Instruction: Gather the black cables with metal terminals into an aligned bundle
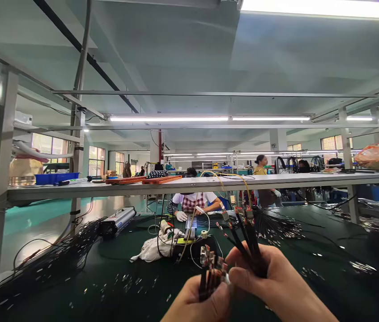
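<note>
fingers of both hands, left hand [198,300] and right hand [270,277], clench black wire bundles [248,243], ends hidden.

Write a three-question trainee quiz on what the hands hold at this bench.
1. True or false: the left hand grips a bunch of black wires with metal terminals.
2. What covers the bench? A. dark green mat B. bare wood C. white paper
3. Fill in: the right hand holds a fanned bundle of black ____.

Key: 1 true; 2 A; 3 wires.
</note>
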Demonstrator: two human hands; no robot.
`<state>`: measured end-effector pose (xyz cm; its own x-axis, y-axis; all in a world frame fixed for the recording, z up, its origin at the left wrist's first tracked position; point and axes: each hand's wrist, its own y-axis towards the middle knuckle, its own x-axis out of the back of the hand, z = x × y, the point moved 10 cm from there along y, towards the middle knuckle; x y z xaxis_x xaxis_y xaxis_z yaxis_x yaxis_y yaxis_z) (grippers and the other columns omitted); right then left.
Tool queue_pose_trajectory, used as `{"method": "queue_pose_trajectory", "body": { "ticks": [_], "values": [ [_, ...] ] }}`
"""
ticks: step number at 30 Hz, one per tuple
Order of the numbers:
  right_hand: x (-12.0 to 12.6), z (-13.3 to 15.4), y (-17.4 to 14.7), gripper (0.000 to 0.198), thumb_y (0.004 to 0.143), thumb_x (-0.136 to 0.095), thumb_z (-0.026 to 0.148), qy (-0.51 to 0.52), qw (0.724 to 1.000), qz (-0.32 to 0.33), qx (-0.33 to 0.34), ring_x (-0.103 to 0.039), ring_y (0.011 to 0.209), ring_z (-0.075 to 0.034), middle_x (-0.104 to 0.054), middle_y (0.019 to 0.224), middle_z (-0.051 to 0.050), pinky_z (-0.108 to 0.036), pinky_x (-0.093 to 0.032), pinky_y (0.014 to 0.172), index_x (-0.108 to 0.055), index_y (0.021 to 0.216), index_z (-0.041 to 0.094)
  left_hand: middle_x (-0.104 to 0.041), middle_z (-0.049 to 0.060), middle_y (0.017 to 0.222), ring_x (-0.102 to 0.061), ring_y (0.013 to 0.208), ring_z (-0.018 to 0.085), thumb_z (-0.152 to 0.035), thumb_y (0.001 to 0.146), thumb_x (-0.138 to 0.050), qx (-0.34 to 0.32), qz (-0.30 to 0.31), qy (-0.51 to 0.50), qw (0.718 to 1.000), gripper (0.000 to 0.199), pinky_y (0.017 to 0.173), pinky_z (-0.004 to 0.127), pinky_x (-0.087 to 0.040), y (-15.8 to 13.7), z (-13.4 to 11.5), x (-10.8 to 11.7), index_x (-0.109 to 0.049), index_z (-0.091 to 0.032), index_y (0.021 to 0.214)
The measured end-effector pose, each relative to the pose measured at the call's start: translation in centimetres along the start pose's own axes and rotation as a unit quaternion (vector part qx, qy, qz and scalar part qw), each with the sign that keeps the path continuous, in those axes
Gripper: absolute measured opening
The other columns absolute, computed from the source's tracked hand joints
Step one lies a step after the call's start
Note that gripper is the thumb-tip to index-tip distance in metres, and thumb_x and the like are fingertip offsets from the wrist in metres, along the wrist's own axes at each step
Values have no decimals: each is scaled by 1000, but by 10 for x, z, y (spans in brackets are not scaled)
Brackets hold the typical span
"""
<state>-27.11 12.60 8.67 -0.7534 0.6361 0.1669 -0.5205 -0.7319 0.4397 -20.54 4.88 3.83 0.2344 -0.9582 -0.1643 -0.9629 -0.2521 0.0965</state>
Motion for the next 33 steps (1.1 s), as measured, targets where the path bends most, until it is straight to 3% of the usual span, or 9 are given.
{"method": "queue_pose_trajectory", "body": {
  "ticks": [4,8,11,14,17,19,23,27,33],
  "values": [
    [-2,-20,-5,54,73,-60,67,-27,997,41,-59,-30,43,-5,-39,48,8,-21,-22,42,-61,79,14,-21,-13,42,-10,37,2,-56,66,-73,-53,-108,-56,991,44,36,18,-6,-11,-37,33,-56,-20,84],
    [-14,-30,-4,58,69,-60,72,26,993,82,-84,-24,36,-5,-33,41,12,-22,-13,38,-58,83,15,-29,-11,47,-19,37,2,-48,78,-65,-126,-87,-52,987,36,34,16,-14,-18,-75,16,-60,-17,96],
    [-20,-22,-3,53,64,-77,57,75,991,101,-54,-27,44,-5,-36,53,10,-21,-19,42,-60,91,15,-35,-9,50,-24,38,2,-48,80,-63,-119,-68,-9,991,37,36,16,-15,-15,-78,-3,-58,-16,99],
    [-22,-13,-6,52,61,-83,45,100,988,108,-48,-31,58,-8,-39,66,6,-20,-24,50,-60,97,16,-38,-11,57,-29,41,2,-43,67,-77,-97,-77,46,991,56,37,15,-19,-10,-76,-10,-49,-21,111],
    [-18,-10,-9,41,68,-77,46,71,991,74,-83,-31,57,-8,-42,70,5,-21,-23,48,-60,93,18,-42,-10,61,-36,45,3,-36,57,-86,-86,-43,87,992,56,39,15,-24,-6,-80,-19,-47,-21,94],
    [-16,-11,-9,35,70,-75,45,46,993,49,-100,-29,53,-7,-45,68,5,-21,-22,46,-61,89,19,-38,-10,55,-32,43,3,-38,64,-81,-103,-24,84,991,45,38,15,-22,-3,-85,-23,-46,-20,85],
    [-31,-34,-14,35,63,-79,41,46,988,33,-143,-36,50,-7,-49,63,5,-21,-26,45,-64,87,20,-29,-10,54,-19,42,2,-46,81,-62,-199,-87,-38,975,32,37,14,-15,0,-102,-4,-56,-15,89],
    [-69,-51,-22,20,64,-76,31,71,987,110,-97,-34,58,-9,-45,59,5,-23,-28,55,-66,68,14,-30,-8,55,-25,43,1,-40,84,-61,-261,-121,-102,952,30,38,13,-20,1,-118,5,-63,-10,84],
    [-40,-31,-20,26,67,-71,39,-9,999,-25,-39,-44,52,-12,-55,52,1,-25,-31,51,-73,69,13,-36,-8,53,-25,43,-2,-19,85,-55,-271,-177,-70,944,15,41,12,-13,-19,-146,15,-61,-7,78]
  ]
}}
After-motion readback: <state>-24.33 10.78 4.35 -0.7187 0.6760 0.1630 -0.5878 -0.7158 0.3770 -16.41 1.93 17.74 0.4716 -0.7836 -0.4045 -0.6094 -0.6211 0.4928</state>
